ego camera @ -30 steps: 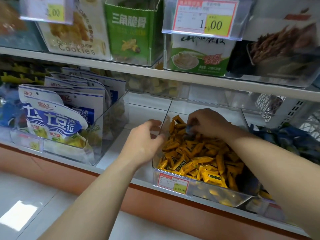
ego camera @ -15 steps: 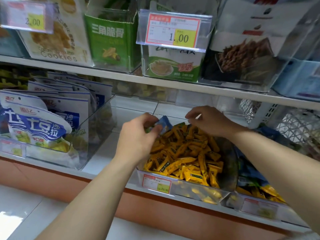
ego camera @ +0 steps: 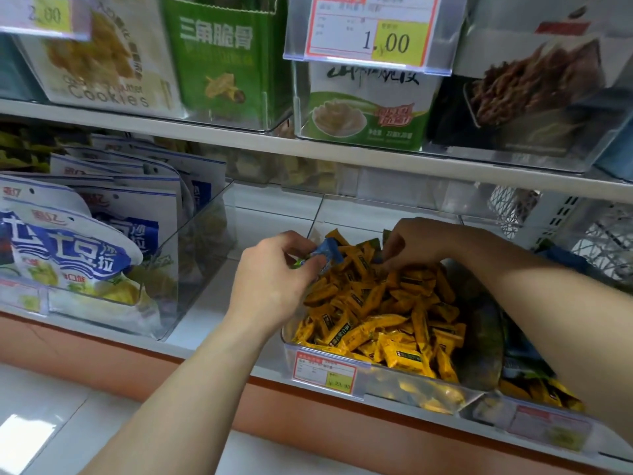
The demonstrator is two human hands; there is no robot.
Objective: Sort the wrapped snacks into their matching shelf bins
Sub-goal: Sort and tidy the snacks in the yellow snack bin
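A clear shelf bin holds a heap of yellow wrapped snacks. My left hand hovers at the bin's left rear corner and pinches a blue wrapped snack, with a bit of green wrapper showing under the fingers. My right hand reaches into the back of the heap, fingers curled down among the yellow wrappers; what it holds is hidden.
A clear bin of blue-and-white pouches stands to the left, with a bare shelf gap between. Another bin with yellow and blue snacks sits to the right under my forearm. Boxed goods and a price tag fill the upper shelf.
My left hand now pinches a blue snack it did not hold a second ago. My right hand has stayed at the back of the yellow heap.
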